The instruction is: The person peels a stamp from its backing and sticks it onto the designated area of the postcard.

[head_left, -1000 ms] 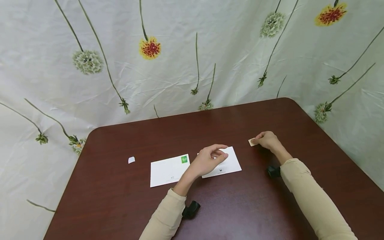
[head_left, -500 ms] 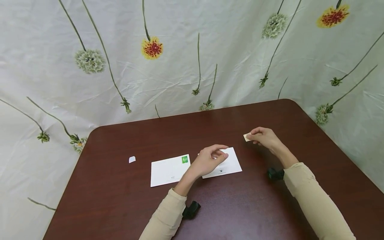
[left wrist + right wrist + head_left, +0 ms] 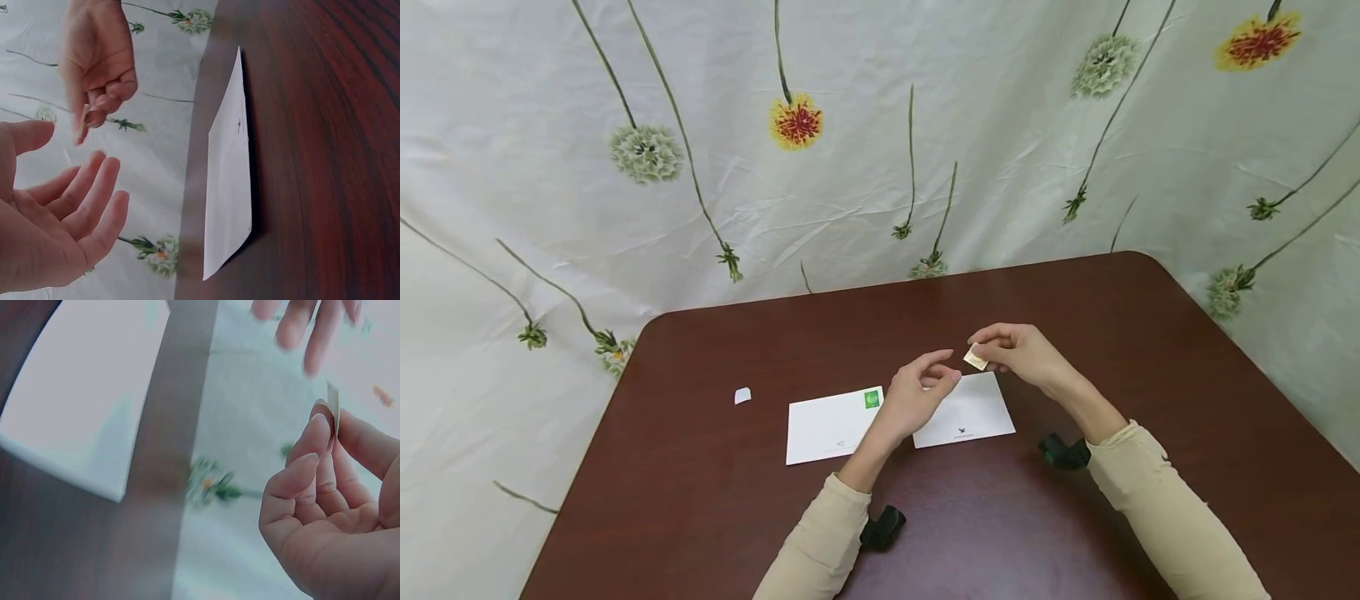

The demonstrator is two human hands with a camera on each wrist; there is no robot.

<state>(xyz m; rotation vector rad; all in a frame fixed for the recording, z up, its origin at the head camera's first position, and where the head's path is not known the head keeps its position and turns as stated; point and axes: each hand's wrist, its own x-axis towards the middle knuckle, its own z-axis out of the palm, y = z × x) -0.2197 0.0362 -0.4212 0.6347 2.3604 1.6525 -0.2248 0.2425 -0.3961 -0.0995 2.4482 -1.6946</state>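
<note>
Right hand [image 3: 1021,352] with cream piece [image 3: 974,359] toward left hand [image 3: 916,396], long axis unclear.

Head: high, facing forward-down, farthest, over wooden tabletop [image 3: 662,500] | Left wrist: close, sideways, past left hand [image 3: 59,219] toward flower-print cloth [image 3: 156,81] | Right wrist: close, sideways, past right hand [image 3: 337,528] | Wrist views share: both hands, cloth

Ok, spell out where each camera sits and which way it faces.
Head: worn on the head, facing forward and down at the table and two white envelopes; left hand, right hand and sleeves show.
Left wrist: worn there, facing past the left hand toward flowered cloth; both hands show.
Right wrist: worn there, facing the right hand and cloth; part of the left hand shows.
Both wrist views share the pinched pale square.
</note>
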